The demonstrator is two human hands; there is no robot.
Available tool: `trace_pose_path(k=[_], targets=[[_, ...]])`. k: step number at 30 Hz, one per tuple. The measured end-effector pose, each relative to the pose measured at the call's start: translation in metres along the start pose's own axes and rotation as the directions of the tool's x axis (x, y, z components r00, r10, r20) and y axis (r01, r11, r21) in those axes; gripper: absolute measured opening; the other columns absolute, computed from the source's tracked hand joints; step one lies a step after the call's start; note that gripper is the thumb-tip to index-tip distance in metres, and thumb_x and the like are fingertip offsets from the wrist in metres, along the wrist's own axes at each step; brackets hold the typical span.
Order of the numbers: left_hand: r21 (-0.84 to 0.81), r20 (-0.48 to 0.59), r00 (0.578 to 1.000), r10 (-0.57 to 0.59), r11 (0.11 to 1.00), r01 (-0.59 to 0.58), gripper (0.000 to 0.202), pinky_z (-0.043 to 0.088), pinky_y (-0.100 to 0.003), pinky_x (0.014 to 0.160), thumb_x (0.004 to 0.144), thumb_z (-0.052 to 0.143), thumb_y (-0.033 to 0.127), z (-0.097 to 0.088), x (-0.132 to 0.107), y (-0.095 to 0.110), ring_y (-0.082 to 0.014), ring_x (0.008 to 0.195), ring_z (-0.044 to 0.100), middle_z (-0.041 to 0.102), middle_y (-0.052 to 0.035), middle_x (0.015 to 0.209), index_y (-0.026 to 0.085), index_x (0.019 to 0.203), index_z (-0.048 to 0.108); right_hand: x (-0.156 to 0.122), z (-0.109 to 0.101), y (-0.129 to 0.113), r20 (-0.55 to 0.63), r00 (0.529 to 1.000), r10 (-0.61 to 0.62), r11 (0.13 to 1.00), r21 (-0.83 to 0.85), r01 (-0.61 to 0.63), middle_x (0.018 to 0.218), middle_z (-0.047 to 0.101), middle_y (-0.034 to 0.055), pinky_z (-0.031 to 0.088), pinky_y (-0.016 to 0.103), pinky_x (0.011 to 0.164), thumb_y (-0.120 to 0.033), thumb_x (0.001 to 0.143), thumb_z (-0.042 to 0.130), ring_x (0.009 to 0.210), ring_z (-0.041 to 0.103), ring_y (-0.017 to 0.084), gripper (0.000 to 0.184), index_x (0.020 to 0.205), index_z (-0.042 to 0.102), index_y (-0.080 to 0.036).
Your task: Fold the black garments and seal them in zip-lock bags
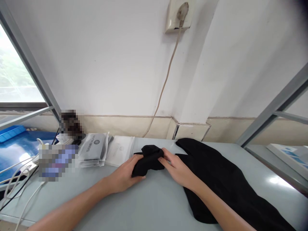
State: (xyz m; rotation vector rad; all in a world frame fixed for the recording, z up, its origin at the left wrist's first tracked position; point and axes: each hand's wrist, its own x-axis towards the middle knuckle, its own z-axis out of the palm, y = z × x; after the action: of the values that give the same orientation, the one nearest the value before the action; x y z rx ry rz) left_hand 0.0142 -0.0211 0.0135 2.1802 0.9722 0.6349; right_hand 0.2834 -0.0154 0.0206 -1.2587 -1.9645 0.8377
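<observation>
A small bundle of folded black cloth (149,161) is between my two hands, just above or on the grey tabletop (134,208). My left hand (125,175) grips its left side, with the thumb at the lower edge and the fingers partly behind the cloth. On the right end, my right hand (172,163) pinches the fabric between thumb and fingers. A larger piece of black fabric (223,173) lies spread on the table to the right, partly beneath my right forearm. The exact kind of garment cannot be made out.
Behind my left hand lie a stack of grey printed packets (94,147) and a pale translucent bag (119,150). White cables (26,171) tangle at the left edge. A power cord (166,80) hangs from the wall socket (173,19). Grey metal posts (271,106) flank the table.
</observation>
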Motion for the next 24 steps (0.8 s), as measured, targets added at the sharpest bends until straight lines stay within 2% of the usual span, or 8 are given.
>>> trace_pose_path(k=[3, 7, 11, 13, 16, 18, 21, 24], targets=[[-0.111, -0.013, 0.999, 0.046, 0.993, -0.047, 0.056, 0.046, -0.040, 0.110, 0.092, 0.069, 0.023, -0.003, 0.001, 0.007, -0.0271, 0.129, 0.058, 0.058, -0.0090, 0.144, 0.027, 0.143, 0.048, 0.000, 0.001, 0.001, 0.006, 1.000, -0.017, 0.995, 0.099, 0.017, 0.073, 0.056, -0.0023, 0.047, 0.032, 0.066, -0.047, 0.104, 0.046, 0.069, 0.053, 0.020, 0.027, 0.092, 0.056, -0.026], [-0.283, 0.026, 0.998, -0.052, 0.958, 0.057, 0.048, 0.051, -0.032, 0.088, 0.090, 0.072, 0.026, -0.001, -0.001, 0.009, -0.0233, 0.102, 0.064, 0.067, -0.0055, 0.117, 0.024, 0.133, 0.053, 0.000, 0.003, 0.003, 0.039, 0.999, -0.027, 0.976, 0.217, 0.018, 0.074, 0.057, -0.0017, 0.048, 0.033, 0.068, -0.053, 0.101, 0.053, 0.070, 0.053, 0.020, 0.031, 0.092, 0.062, -0.025], [-0.390, 0.006, 0.994, -0.111, 0.915, 0.104, 0.021, 0.046, -0.029, 0.077, 0.092, 0.069, 0.029, 0.002, 0.000, 0.007, -0.0192, 0.087, 0.059, 0.065, -0.0009, 0.096, 0.021, 0.111, 0.062, -0.001, 0.004, -0.001, 0.043, 0.999, -0.011, 0.949, 0.314, -0.004, 0.079, 0.059, -0.0010, 0.048, 0.031, 0.068, -0.056, 0.100, 0.056, 0.073, 0.053, 0.019, 0.033, 0.095, 0.065, -0.025], [-0.484, -0.022, 0.990, -0.137, 0.868, 0.109, 0.017, 0.046, -0.030, 0.080, 0.093, 0.069, 0.030, 0.002, 0.002, 0.006, -0.0205, 0.090, 0.059, 0.066, -0.0012, 0.095, 0.021, 0.106, 0.065, -0.002, 0.005, -0.004, 0.055, 0.998, 0.027, 0.930, 0.365, -0.045, 0.078, 0.055, -0.0019, 0.045, 0.029, 0.063, -0.058, 0.100, 0.056, 0.070, 0.051, 0.017, 0.034, 0.096, 0.064, -0.025], [-0.639, -0.059, 0.979, -0.196, 0.760, 0.114, 0.025, 0.046, -0.033, 0.092, 0.091, 0.072, 0.033, 0.002, 0.004, 0.005, -0.0237, 0.104, 0.059, 0.069, -0.0024, 0.105, 0.023, 0.114, 0.068, -0.003, 0.008, -0.005, 0.146, 0.982, 0.122, 0.872, 0.457, -0.176, 0.075, 0.053, -0.0030, 0.041, 0.026, 0.054, -0.063, 0.099, 0.055, 0.063, 0.049, 0.016, 0.038, 0.109, 0.064, -0.028], [-0.721, -0.027, 0.966, -0.258, 0.674, 0.160, 0.031, 0.047, -0.032, 0.090, 0.092, 0.071, 0.036, 0.002, 0.005, 0.005, -0.0232, 0.105, 0.060, 0.069, -0.0025, 0.110, 0.025, 0.120, 0.067, -0.002, 0.012, -0.001, 0.178, 0.967, 0.184, 0.829, 0.501, -0.250, 0.077, 0.059, -0.0017, 0.046, 0.028, 0.057, -0.066, 0.096, 0.056, 0.065, 0.054, 0.018, 0.044, 0.121, 0.063, -0.030], [-0.775, 0.027, 0.939, -0.343, 0.586, 0.236, 0.038, 0.048, -0.029, 0.079, 0.096, 0.067, 0.045, 0.001, 0.007, 0.004, -0.0205, 0.097, 0.061, 0.067, -0.0031, 0.109, 0.027, 0.129, 0.061, 0.002, 0.017, 0.009, 0.072, 0.966, 0.247, 0.831, 0.498, -0.250, 0.088, 0.070, 0.0029, 0.054, 0.037, 0.075, -0.066, 0.092, 0.060, 0.079, 0.064, 0.024, 0.052, 0.128, 0.062, -0.029], [-0.730, -0.048, 0.927, -0.372, 0.646, 0.221, 0.048, 0.049, -0.029, 0.075, 0.097, 0.064, 0.054, 0.002, 0.010, 0.000, -0.0196, 0.094, 0.062, 0.063, -0.0056, 0.118, 0.028, 0.135, 0.052, 0.007, 0.016, 0.018, -0.033, 0.968, 0.250, 0.911, 0.347, -0.224, 0.093, 0.072, 0.0043, 0.053, 0.041, 0.081, -0.063, 0.094, 0.057, 0.086, 0.067, 0.028, 0.047, 0.124, 0.060, -0.028]])
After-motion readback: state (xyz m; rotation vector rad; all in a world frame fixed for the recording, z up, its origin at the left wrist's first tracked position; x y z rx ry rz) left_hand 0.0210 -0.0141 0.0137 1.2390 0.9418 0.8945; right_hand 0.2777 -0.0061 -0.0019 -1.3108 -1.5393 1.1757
